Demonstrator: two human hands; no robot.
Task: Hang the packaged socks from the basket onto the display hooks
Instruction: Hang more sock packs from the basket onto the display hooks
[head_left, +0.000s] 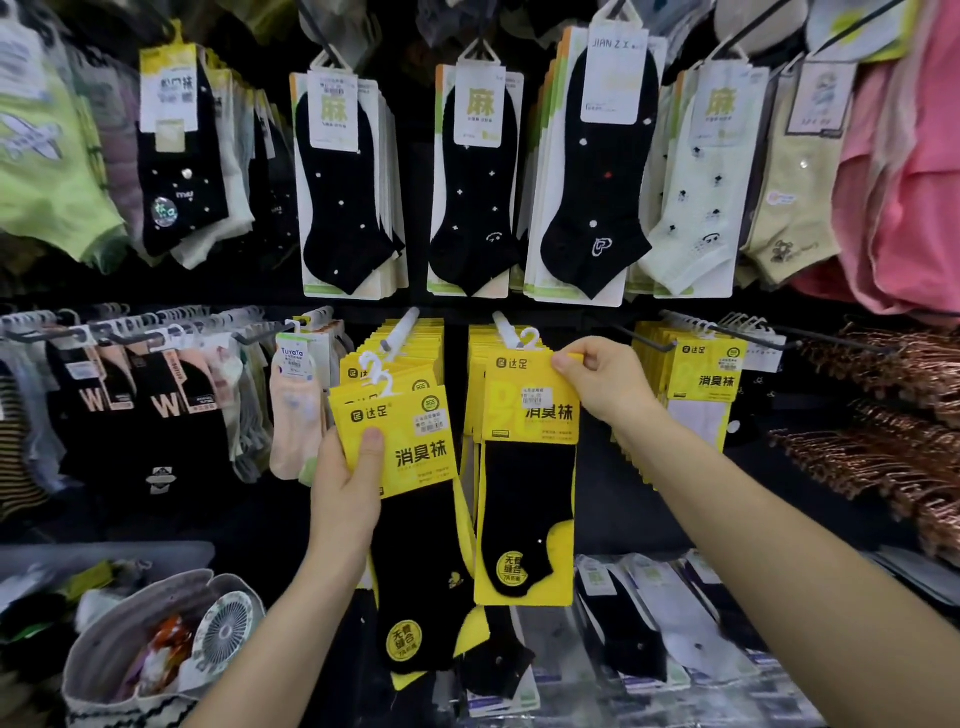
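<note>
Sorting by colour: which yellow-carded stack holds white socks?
The far-right yellow stack, beyond the right hand; its front pack shows a white sock, the others black.

The dark display wall (453, 312) bristles with hooks (641, 340). Black ankle socks (343, 182) hang at twelve o'clock, yellow sock packs (530, 415) at centre, and copper hangers (883, 441) at three o'clock. At five o'clock, bagged socks (675, 623) lie flat on a low ledge (789, 701).

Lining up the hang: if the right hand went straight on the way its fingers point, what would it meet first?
Probably the white display hook above the hanging yellow packs. The right hand, pinching the top corner of a sock pack, points left and slightly up toward it; depth is unclear.
</note>
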